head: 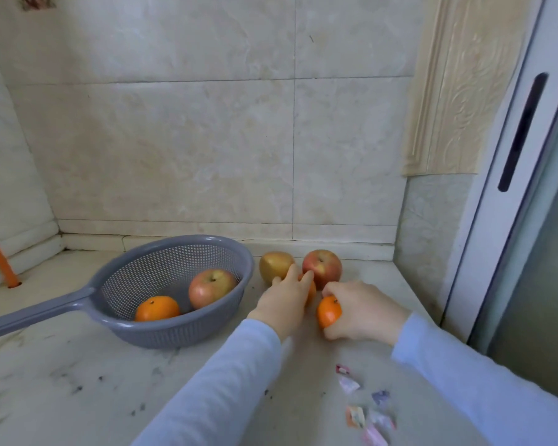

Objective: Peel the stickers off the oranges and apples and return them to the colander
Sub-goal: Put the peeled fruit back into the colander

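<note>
Head view: our right grip (361,309) is curled tight round an orange (328,312), lifted just off the worktop (78,381). Beside it, our left grip (285,300) lies with its fingers stretched over a second orange (311,289), mostly hidden; we cannot tell whether it holds the fruit. Just beyond the left grip's fingertips stand a yellowish apple (276,264) and a red apple (322,265). Left of both grips sits the grey colander (207,329), with a third orange (157,308) and a pinkish apple (211,287) inside. Crumpled stickers (361,410) lie nearer us than the right grip.
</note>
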A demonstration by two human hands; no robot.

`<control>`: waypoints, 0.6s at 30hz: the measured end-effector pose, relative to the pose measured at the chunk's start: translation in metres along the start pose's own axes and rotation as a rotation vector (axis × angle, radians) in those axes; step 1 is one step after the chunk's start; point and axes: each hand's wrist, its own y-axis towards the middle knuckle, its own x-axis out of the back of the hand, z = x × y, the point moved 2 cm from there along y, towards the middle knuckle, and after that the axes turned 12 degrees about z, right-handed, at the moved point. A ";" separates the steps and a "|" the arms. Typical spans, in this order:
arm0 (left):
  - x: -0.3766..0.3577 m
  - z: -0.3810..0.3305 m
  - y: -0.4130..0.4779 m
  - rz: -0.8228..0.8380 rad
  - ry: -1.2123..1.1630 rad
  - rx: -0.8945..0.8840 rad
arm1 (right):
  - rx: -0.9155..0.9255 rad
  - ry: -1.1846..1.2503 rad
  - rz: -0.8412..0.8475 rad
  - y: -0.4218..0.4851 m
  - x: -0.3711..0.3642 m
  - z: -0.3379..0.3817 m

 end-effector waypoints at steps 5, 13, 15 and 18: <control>0.021 0.003 0.000 -0.032 -0.273 0.005 | 0.008 0.030 -0.066 -0.010 0.029 0.004; 0.109 0.053 -0.040 -0.330 -0.806 0.121 | 0.212 0.272 -0.300 -0.015 0.065 0.050; 0.115 0.081 -0.049 -0.394 -0.761 0.224 | 0.351 0.350 -0.274 -0.003 0.064 0.076; 0.108 0.126 -0.062 -0.395 -0.614 0.376 | 0.483 0.374 -0.196 0.020 0.053 0.115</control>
